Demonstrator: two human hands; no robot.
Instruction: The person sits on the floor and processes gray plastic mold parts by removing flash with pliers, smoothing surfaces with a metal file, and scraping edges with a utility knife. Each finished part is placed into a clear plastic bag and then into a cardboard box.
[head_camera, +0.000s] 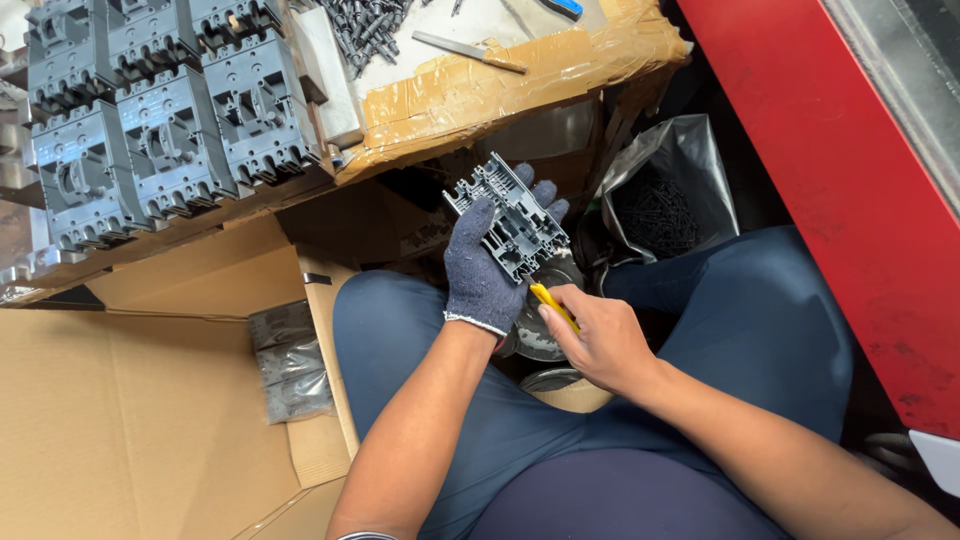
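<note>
Head view: the gloved left hand (483, 270) clasps a grey plastic casing (512, 218) above the lap, while the bare right hand (597, 338) pinches a yellow-handled tool (553, 304) at its lower edge. Finished-looking grey units (160, 130) line the bench; this one remains in progress.

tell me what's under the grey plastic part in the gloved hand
The gloved left hand cups the grey plastic part from below. A yellow-handled tool in the bare right hand meets its lower edge. Beneath sit round metal rims; the tool's tip is hidden.
</note>
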